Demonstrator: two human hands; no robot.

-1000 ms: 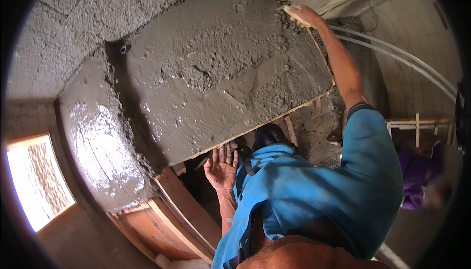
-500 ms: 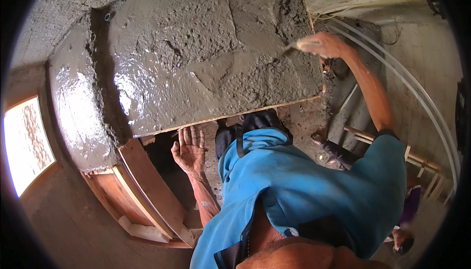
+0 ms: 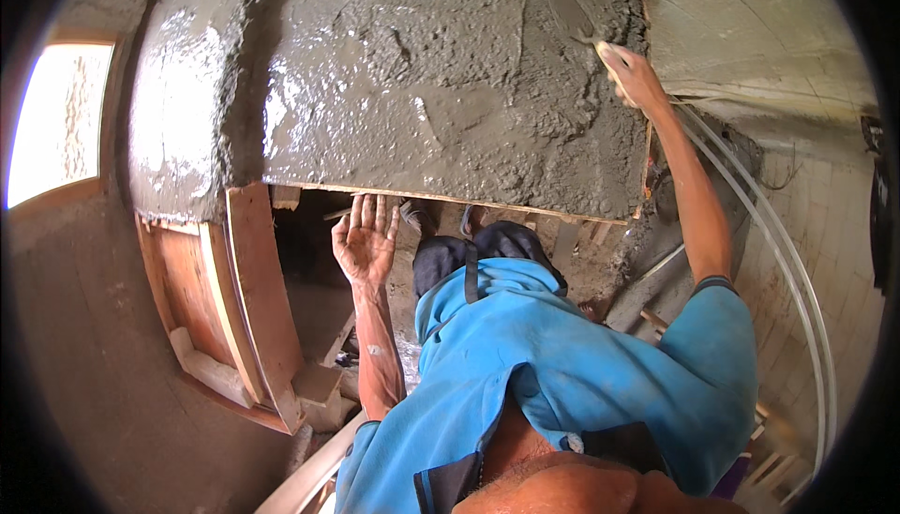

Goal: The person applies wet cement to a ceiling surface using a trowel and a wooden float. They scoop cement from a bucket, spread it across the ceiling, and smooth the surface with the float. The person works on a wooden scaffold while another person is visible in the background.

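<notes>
My right hand (image 3: pixel 637 79) is closed around the pale handle of a trowel (image 3: pixel 601 48). The trowel lies against wet grey concrete (image 3: pixel 422 73) toward the far right of the slab, its blade hard to tell from the mud. A smooth leaf-shaped patch shows just beyond its neck. Nearer to me, at the slab's front edge, my left hand (image 3: pixel 365 249) is open, palm up and fingers spread. It holds nothing, and its fingertips are at the thin wooden edge board (image 3: pixel 450 199); whether they press on it I cannot tell.
A dark groove divides the slab from a second wet section (image 3: pixel 173 120) at left, with wooden formwork (image 3: pixel 264 298) below. A bright window (image 3: pixel 61 125) is at far left. Pale hoses (image 3: pixel 783 251) curve down the right side. Wood pieces lie below.
My right hand and the trowel have moved farther away across the concrete and slightly right. The view has shifted. My left hand stays open by the front board.
</notes>
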